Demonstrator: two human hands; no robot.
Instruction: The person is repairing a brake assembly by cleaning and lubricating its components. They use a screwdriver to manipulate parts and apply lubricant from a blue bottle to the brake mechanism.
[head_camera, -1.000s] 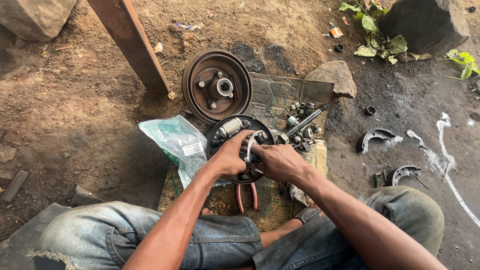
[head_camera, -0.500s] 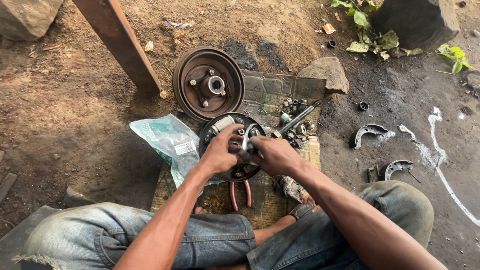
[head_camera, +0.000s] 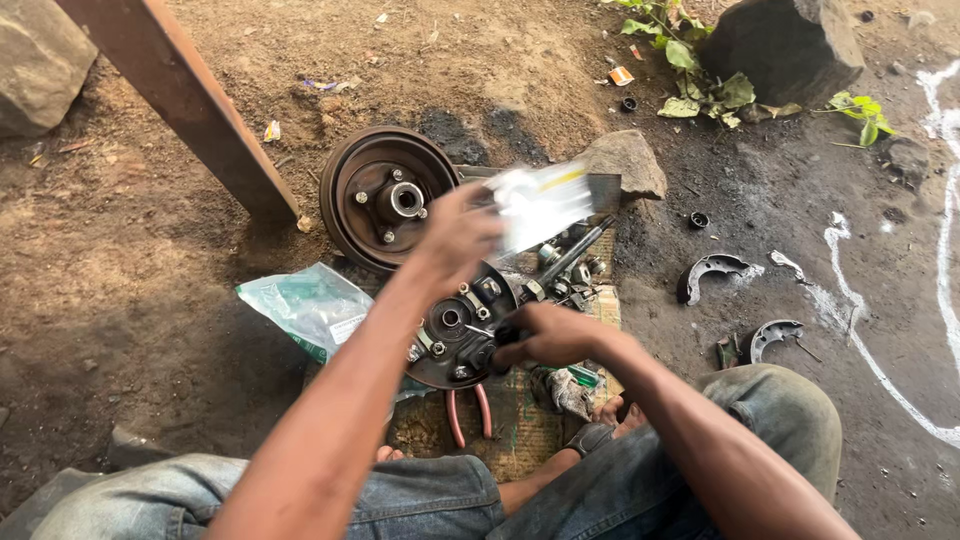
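While the right hand grips the round brake plate at its right edge, the left hand is raised above it, closed on a blurred white packet.

Plate lies flat on a worn mat on the dirt ground, between the seated person's knees, right-hand fingers clamped on its rim. Left hand and packet are motion-blurred; the packet's contents cannot be made out. Just beyond the plate sits a rusty brake drum, face up. A clear plastic bag lies just left of the plate, red-handled pliers directly below it, loose bolts and sockets to its upper right. Two curved brake shoes lie well apart on oily ground to the right. A slanted wooden post and stones stand farther back.
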